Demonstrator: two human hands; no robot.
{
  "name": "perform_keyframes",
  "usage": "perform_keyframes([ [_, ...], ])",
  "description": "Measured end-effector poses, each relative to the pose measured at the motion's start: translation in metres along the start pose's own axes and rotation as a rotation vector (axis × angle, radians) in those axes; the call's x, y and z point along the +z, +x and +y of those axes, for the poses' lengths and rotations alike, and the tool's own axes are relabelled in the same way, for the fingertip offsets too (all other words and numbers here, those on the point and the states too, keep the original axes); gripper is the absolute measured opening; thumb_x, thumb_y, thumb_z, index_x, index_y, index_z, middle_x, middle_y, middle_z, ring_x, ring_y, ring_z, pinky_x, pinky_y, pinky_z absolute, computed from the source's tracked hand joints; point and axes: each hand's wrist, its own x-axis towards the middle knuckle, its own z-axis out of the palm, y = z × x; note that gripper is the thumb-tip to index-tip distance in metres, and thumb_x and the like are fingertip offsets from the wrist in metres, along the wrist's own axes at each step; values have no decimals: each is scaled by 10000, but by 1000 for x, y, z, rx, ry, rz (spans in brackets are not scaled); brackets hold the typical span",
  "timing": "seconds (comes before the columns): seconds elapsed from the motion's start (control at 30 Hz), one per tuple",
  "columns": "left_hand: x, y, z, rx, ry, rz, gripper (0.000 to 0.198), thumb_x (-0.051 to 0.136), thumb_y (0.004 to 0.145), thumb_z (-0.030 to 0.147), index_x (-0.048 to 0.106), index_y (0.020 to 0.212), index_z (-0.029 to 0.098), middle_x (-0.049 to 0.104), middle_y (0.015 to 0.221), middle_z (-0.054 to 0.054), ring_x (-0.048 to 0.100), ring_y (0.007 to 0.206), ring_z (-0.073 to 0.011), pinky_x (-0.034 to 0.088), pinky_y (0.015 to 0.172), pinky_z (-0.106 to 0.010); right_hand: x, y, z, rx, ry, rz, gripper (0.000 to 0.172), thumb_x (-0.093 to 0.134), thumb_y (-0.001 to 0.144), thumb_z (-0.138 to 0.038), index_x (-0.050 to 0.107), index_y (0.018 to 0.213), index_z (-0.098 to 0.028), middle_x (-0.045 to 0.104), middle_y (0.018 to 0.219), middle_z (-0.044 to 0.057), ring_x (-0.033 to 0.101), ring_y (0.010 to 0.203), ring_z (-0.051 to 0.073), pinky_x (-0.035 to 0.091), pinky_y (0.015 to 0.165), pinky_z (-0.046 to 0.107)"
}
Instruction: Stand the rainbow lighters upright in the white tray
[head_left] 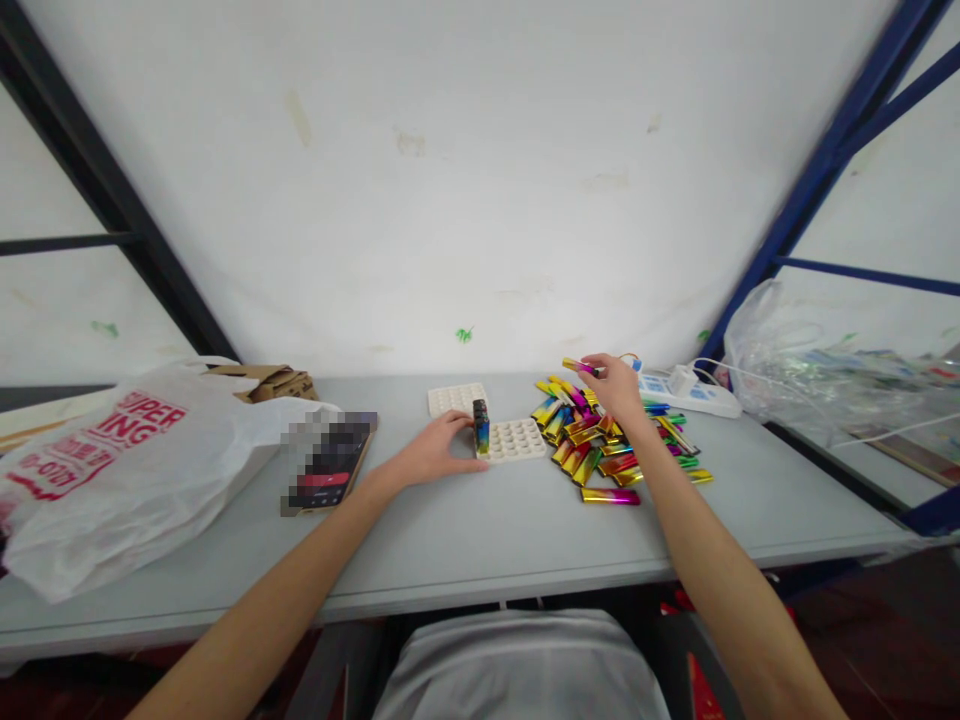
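My left hand (pixel 435 450) spans the left end of a white tray (pixel 517 440) with rows of round holes, its thumb at the front edge and its fingertips behind. Several lighters (pixel 481 428) with black tops and blue-yellow bodies stand upright in a row in the tray's left end, between that thumb and fingers. Up to the right, my right hand (pixel 611 382) pinches one shiny yellow-and-magenta lighter (pixel 574 365), held above a loose heap of metallic lighters (pixel 600 440). One lighter (pixel 610 496) lies apart at the front of the heap.
A second white tray (pixel 456 398) lies behind the first. At left are a phone (pixel 337 465), a white plastic bag (pixel 142 450) and some cardboard (pixel 274 383). A white power strip (pixel 705 395) with cables sits at the back right, near clear plastic wrapping (pixel 825 370).
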Motion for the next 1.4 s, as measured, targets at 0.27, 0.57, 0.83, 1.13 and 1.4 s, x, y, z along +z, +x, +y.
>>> perform_keyframes([
  [0.27,0,0,-2,18,-7,13,617,862,703,560,724,1212,239,680,1358,-106,629,1268,-361,489,1126,-455,13,-25,-56,174,974,-312,482,837,720,-532,729,1066,-214,714,1010,37,648,888,167,559,846,330],
  [0.57,1,-1,0,6,12,9,679,850,726,578,700,1269,201,658,1394,-142,614,1291,-372,475,1143,-469,34,-66,-100,129,988,-673,434,607,908,-653,523,1095,-270,423,666,-91,340,491,91,386,489,227],
  [0.83,1,-1,1,24,-5,23,662,852,730,563,695,1275,221,666,1388,-121,617,1282,-369,475,1141,-478,53,-81,-107,-90,484,-408,545,460,943,-666,414,630,-222,357,594,-40,338,579,119,260,523,269],
  [1.13,2,-1,-1,10,0,10,684,852,723,582,689,1265,199,672,1358,-138,631,1259,-365,489,1123,-464,61,-85,-103,-54,366,-298,359,470,836,-470,347,594,-235,305,593,-41,313,595,121,219,555,279],
  [1.4,-1,-1,2,18,-14,18,664,857,721,567,700,1254,203,684,1348,-127,644,1241,-365,503,1111,-449,58,-83,-104,-114,357,-303,429,494,931,-514,370,635,-230,351,608,-49,344,599,124,254,579,279],
])
